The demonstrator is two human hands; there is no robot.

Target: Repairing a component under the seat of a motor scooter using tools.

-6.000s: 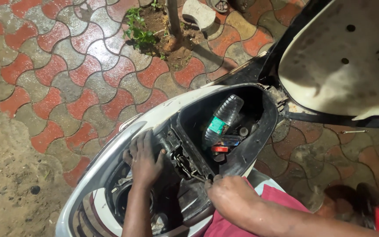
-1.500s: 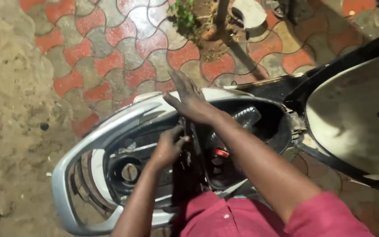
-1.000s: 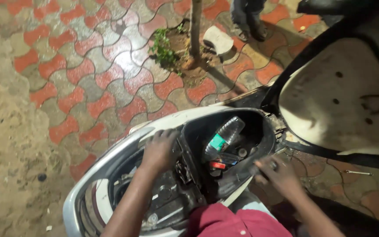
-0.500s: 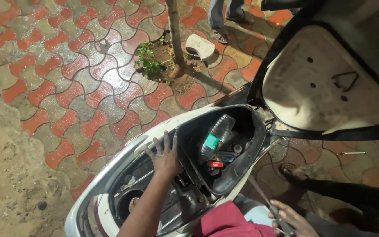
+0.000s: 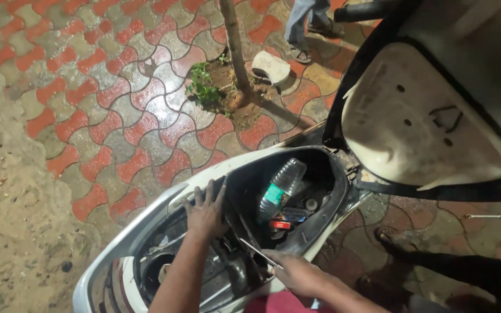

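Head view: looking down at a scooter (image 5: 146,223) parked on wet paving, night-time lighting, so some bits are pretty murky.
Paving: red and grey interlocking blocks (image 5: 117,122), sandy dirt strip along the left edge.
Seat: flipped up on the right, pale underside (image 5: 418,127) facing the camera with a black rim around it.
Storage tub: open black compartment (image 5: 320,174) under the raised seat, stuff lying in the bottom.
Engine bay: the opening just behind the tub is exposed, dark parts and wiring (image 5: 227,272), hard to tell what's what in there.
Tree: thin trunk (image 5: 233,46) in a patch of soil with a small green plant and a pale stone beside it.
Bystander: someone's legs and sandals (image 5: 305,29) at the top edge, well apart from the scooter.
Left hand (image 5: 206,211): fingers spread wide, flat on the white body panel at the rim of the tub, holding nothing.
Right hand (image 5: 300,272): closed around a thin metal tool (image 5: 256,252), tip pointing into the engine bay.
Bottle: clear plastic bottle (image 5: 279,188) with a green label, lying tilted inside the tub.
Small stuff: a red item (image 5: 279,224) just below the bottle, can't tell what it is.
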